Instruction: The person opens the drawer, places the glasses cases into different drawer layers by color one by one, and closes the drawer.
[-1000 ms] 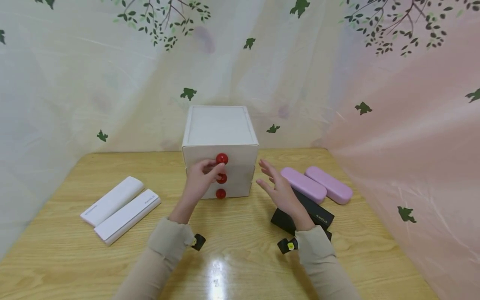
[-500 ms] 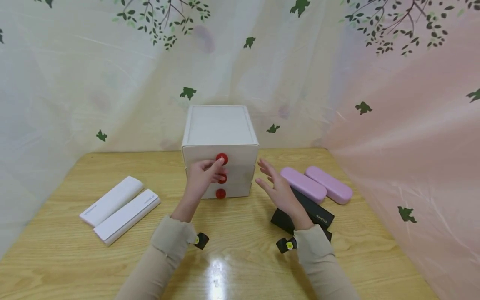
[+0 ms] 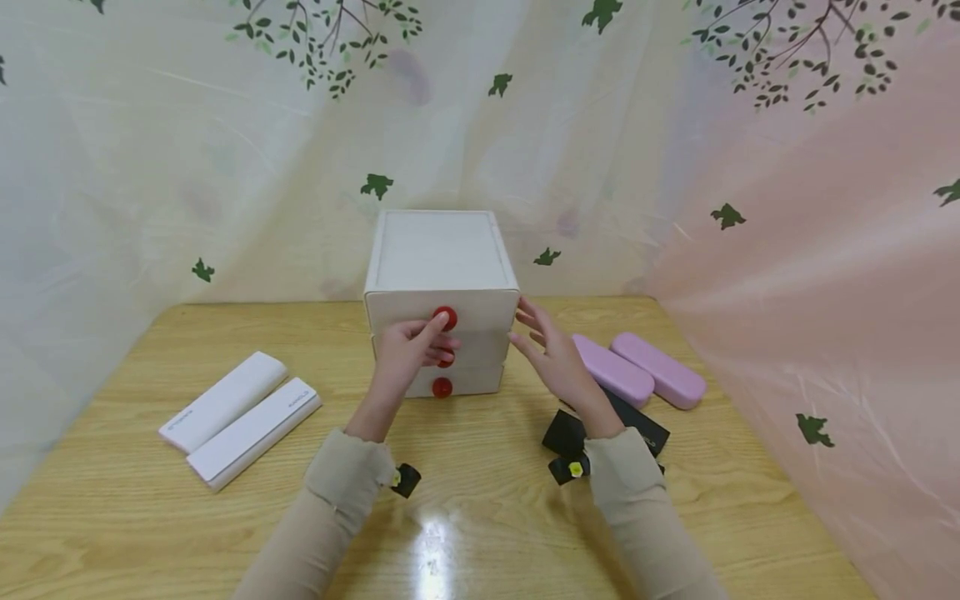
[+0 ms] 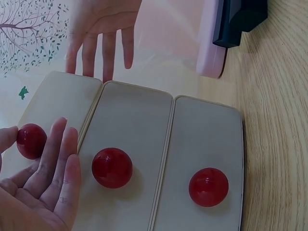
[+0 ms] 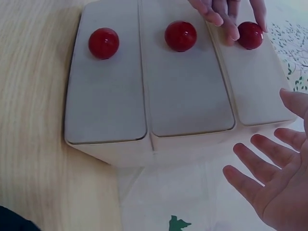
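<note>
A white three-drawer box (image 3: 442, 250) stands at the middle of the table's far side, its drawers flush. Each drawer front bears a round red knob. My left hand (image 3: 397, 357) pinches the top knob (image 4: 32, 141) between thumb and fingers, its other fingers extended below. The middle knob (image 4: 112, 168) is partly covered by those fingers in the head view, while the bottom knob (image 3: 442, 387) shows fully. My right hand (image 3: 561, 367) is beside the box's right side, fingers spread and holding nothing; whether its fingertips touch the box I cannot tell.
Two long white cases (image 3: 255, 433) lie on the wooden table (image 3: 480, 517) at left. On the right are two pink cases (image 3: 660, 371), with black boxes (image 3: 566, 433) partly under my right forearm. A leaf-printed curtain (image 3: 300, 167) hangs behind.
My left thumb has come up onto the top knob, and the fingers have settled around it. My right hand has shifted slightly up and left, closer to the box's side.
</note>
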Available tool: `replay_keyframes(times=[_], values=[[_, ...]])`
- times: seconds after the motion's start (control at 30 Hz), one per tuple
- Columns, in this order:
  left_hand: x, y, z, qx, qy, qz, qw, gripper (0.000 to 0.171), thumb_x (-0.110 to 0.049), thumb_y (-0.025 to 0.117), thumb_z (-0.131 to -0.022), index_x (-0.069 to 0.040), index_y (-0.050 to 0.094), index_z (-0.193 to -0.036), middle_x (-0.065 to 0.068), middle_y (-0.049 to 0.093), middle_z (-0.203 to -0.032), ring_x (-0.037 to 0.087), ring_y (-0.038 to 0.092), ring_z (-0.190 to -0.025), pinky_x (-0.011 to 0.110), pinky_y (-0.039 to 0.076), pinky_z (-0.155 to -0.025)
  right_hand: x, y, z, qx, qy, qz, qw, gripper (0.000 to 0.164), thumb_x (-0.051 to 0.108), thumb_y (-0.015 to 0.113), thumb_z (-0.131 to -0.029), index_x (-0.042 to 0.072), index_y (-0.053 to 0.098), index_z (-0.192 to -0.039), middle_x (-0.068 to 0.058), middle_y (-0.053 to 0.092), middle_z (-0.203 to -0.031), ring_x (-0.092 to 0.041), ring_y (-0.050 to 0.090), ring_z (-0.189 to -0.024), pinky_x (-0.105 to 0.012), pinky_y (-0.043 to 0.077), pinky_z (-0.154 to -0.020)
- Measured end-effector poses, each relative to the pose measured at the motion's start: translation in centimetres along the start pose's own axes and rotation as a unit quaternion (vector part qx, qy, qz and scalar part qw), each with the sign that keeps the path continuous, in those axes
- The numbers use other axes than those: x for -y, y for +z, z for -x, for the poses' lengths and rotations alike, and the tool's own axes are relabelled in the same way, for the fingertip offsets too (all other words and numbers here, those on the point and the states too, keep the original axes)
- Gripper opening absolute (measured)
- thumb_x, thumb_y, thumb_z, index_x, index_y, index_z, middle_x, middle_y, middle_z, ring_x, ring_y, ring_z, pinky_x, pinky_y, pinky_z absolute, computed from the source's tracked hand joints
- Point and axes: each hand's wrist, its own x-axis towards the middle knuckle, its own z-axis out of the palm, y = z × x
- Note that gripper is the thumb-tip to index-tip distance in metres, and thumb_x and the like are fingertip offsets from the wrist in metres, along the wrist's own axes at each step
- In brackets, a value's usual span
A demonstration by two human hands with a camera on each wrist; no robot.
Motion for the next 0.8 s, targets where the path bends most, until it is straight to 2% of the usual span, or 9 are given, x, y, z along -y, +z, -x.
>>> replay_keyframes(times=[0.2,0.43,0.7,0.8], values=[[0.1,0.0,-0.2,0.003,-0.006,-0.005,1.0,0.049,-0.04,0.058,-0.096,0.007,0.07,-0.104,0.011,0.076,-0.082,0.011,0.069,-0.063,0.026,0.06,-0.066,1.0,-0.6,-1.0,-0.008,-0.002,0.002,1.0,0.061,0.026,0.053,-0.101,0.016,0.025,-0.154,-0.009,0.031,-0.158,-0.034,0.039,-0.14,-0.056,0.035,-0.113],[-0.1,0.1,-0.3,0.005,-0.017,-0.01,0.9998,0.052,-0.043,0.058,-0.096,0.007,0.071,-0.104,0.01,0.076,-0.083,0.01,0.069,-0.064,0.026,0.06,-0.067,1.1,-1.3,-2.5,-0.013,-0.01,-0.018,1.0,0.057,0.025,0.052,-0.101,0.019,0.029,-0.153,-0.007,0.031,-0.158,-0.033,0.04,-0.14,-0.053,0.038,-0.113],[-0.2,0.0,-0.3,0.011,-0.024,0.0,0.9996,0.053,-0.043,0.058,-0.096,0.008,0.07,-0.105,0.007,0.076,-0.082,0.01,0.068,-0.065,0.026,0.06,-0.068,0.9,-1.8,-4.1,0.001,0.01,-0.063,0.998,0.055,0.031,0.05,-0.102,0.023,0.031,-0.153,-0.003,0.03,-0.159,-0.028,0.036,-0.143,-0.059,0.028,-0.116],[-0.2,0.0,-0.3,0.016,-0.027,0.002,0.9995,0.053,-0.043,0.057,-0.096,0.008,0.07,-0.106,0.006,0.076,-0.081,0.009,0.068,-0.065,0.026,0.06,-0.068,0.9,-2.0,-4.4,0.009,0.01,-0.069,0.998,0.054,0.029,0.049,-0.102,0.021,0.031,-0.153,-0.003,0.028,-0.16,-0.03,0.035,-0.144,-0.058,0.029,-0.116]])
